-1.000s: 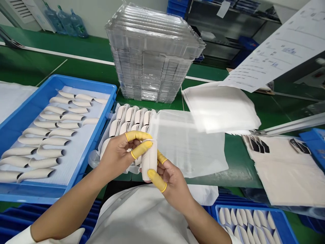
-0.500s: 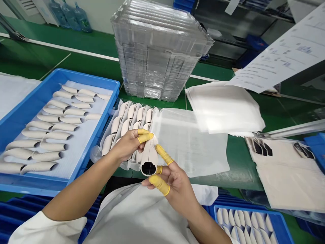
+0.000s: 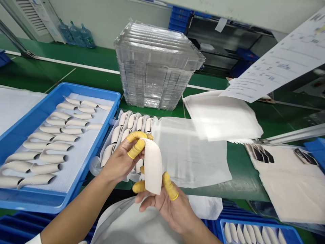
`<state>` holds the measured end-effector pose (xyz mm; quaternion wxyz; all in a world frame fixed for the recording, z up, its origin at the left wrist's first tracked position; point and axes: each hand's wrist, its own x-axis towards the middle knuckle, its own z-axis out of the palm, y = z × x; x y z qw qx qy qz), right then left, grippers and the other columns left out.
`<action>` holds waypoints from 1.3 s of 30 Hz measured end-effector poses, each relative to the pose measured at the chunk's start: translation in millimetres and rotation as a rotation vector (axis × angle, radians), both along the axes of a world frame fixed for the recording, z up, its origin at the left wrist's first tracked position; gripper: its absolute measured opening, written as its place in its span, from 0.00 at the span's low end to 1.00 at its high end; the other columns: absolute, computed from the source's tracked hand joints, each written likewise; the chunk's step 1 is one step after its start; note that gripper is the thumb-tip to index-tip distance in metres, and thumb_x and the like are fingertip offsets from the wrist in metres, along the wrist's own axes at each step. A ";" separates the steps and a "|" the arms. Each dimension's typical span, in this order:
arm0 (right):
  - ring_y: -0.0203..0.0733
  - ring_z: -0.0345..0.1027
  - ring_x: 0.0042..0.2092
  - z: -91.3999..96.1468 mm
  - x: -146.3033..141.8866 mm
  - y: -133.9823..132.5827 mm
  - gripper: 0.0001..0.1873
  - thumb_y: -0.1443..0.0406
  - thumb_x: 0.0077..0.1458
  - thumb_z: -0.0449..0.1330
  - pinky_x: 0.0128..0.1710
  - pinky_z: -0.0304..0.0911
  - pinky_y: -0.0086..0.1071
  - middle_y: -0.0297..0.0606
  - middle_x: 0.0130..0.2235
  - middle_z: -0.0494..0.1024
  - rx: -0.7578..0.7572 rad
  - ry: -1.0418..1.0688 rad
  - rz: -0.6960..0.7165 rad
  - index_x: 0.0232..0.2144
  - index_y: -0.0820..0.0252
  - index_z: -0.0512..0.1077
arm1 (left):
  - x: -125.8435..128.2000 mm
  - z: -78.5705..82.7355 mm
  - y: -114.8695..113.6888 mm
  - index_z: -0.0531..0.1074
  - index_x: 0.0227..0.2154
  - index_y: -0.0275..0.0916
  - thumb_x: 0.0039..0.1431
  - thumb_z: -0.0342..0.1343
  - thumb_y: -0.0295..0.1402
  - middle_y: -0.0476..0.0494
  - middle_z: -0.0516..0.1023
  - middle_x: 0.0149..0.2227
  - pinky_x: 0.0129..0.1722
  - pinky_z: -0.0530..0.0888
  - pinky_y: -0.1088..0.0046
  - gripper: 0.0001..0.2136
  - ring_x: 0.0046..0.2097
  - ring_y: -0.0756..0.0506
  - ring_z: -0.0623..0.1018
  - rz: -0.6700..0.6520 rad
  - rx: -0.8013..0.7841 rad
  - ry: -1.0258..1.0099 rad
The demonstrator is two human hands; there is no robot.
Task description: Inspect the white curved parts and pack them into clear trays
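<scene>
I hold one curved white sleeve-shaped part (image 3: 153,164) upright in front of me with both hands. My left hand (image 3: 122,159), with yellow finger cots, pinches its upper end. My right hand (image 3: 165,200), also with yellow cots, grips its lower end between thumb and fingers. Behind the part lies a clear tray (image 3: 111,132) filled with more white parts (image 3: 129,123), partly covered by a translucent sheet (image 3: 188,152).
A blue bin (image 3: 101,128) at the left holds several rows of white parts on white liner. A tall stack of clear plastic trays (image 3: 157,67) stands behind. White sheets (image 3: 220,115) lie to the right. Another blue bin (image 3: 254,230) with parts sits at lower right.
The part was turned in my hands: its dark open end faced me half a second ago, now its curved white side shows. My right hand shifted lower on it.
</scene>
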<state>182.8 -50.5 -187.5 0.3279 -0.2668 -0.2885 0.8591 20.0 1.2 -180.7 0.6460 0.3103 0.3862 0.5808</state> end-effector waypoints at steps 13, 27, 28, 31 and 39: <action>0.35 0.68 0.28 0.0 -13.2 -9.7 0.30 0.41 0.44 0.67 0.27 0.62 0.29 0.40 0.37 0.78 -0.096 0.072 -0.023 0.40 0.56 0.72 | 14.7 -6.8 -7.7 0.71 0.33 0.44 0.44 0.65 0.57 0.51 0.75 0.30 0.24 0.71 0.77 0.23 0.26 0.51 0.71 0.074 -0.156 -0.078; 0.36 0.65 0.31 -7.1 1.4 5.5 0.27 0.53 0.54 0.67 0.36 0.64 0.34 0.30 0.33 0.79 0.616 -0.538 -0.431 0.56 0.43 0.70 | 3.4 -18.8 -42.5 0.50 0.66 0.55 0.61 0.60 0.34 0.40 0.78 0.50 0.42 0.77 0.69 0.35 0.45 0.44 0.80 -0.093 0.100 0.094; 0.36 0.65 0.31 -6.7 2.1 6.0 0.28 0.53 0.54 0.67 0.35 0.64 0.34 0.30 0.33 0.79 0.663 -0.565 -0.433 0.56 0.43 0.70 | 3.2 -17.8 -41.8 0.49 0.67 0.55 0.61 0.59 0.34 0.40 0.79 0.50 0.41 0.77 0.69 0.35 0.44 0.45 0.80 -0.105 0.090 0.087; 0.36 0.65 0.30 -7.1 4.2 6.9 0.30 0.52 0.55 0.66 0.31 0.64 0.32 0.31 0.30 0.78 0.832 -0.653 -0.443 0.59 0.47 0.68 | 3.9 -15.4 -40.3 0.46 0.67 0.55 0.61 0.60 0.35 0.41 0.80 0.48 0.38 0.77 0.71 0.37 0.39 0.46 0.81 -0.127 0.072 0.043; 0.37 0.66 0.27 -8.6 8.4 12.0 0.22 0.59 0.62 0.61 0.28 0.66 0.30 0.32 0.28 0.75 1.349 -0.887 -0.455 0.58 0.47 0.69 | 9.2 -15.4 -42.2 0.47 0.67 0.55 0.59 0.62 0.34 0.43 0.80 0.46 0.39 0.77 0.72 0.38 0.40 0.47 0.81 -0.135 0.034 -0.024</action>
